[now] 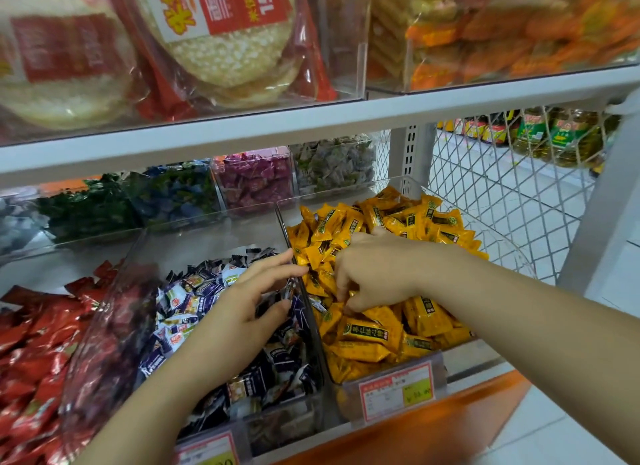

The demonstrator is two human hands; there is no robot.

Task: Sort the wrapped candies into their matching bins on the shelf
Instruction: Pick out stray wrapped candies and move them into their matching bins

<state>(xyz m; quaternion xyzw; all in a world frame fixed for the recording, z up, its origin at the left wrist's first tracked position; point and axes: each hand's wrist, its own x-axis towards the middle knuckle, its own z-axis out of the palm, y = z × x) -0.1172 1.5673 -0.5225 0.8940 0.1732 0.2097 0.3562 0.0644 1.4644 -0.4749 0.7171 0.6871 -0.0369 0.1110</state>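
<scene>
Left hand (256, 302) hovers with straight fingers over dark candies (194, 302), just left of the yellow bin (441, 364). Right hand (374, 274) digs curled fingers into yellow candies (363, 333) inside that bin; whether they've caught 1, I can't tell. Bins look mostly sorted, though picking out strays seems unfinished.

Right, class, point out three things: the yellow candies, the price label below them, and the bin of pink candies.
yellow candies (367, 333), head view, on a wrapper near the pile's front.
price label (396, 393), head view, middle of its face.
bin of pink candies (254, 201), head view, its clear front wall.
</scene>
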